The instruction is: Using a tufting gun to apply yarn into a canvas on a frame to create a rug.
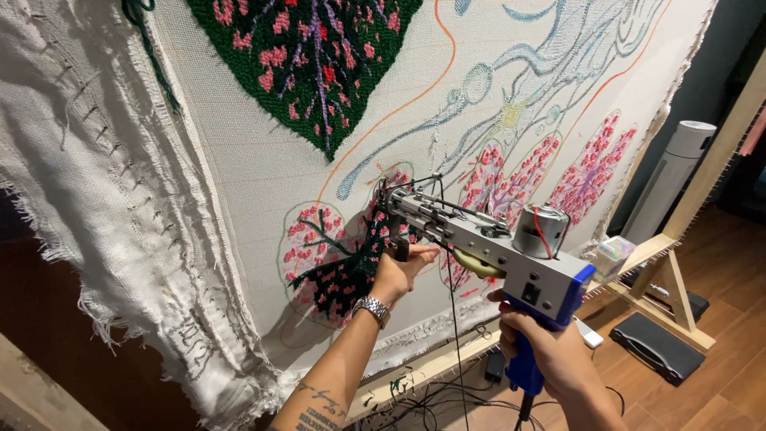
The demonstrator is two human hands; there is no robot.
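Observation:
A tufting gun (487, 243) with a grey metal body, a small motor on top and a blue handle points its needle at a white cloth (263, 172) stretched on a wooden frame (678, 207). My right hand (550, 355) grips the blue handle at the lower right. My left hand (401, 271), with a metal watch on the wrist, holds the gun's front grip close to the cloth. The needle tip meets a half-filled leaf shape (339, 259) of dark green and pink yarn. A larger finished green and pink leaf (307, 56) sits above. Dark yarn runs down from the gun.
Pink tufted leaf shapes (590, 168) and blue drawn outlines cover the cloth's right part. Frayed white fabric (88, 175) hangs at the left. A white tower fan (670, 175), a black case (658, 347) and tangled cables (431, 391) stand on the wooden floor.

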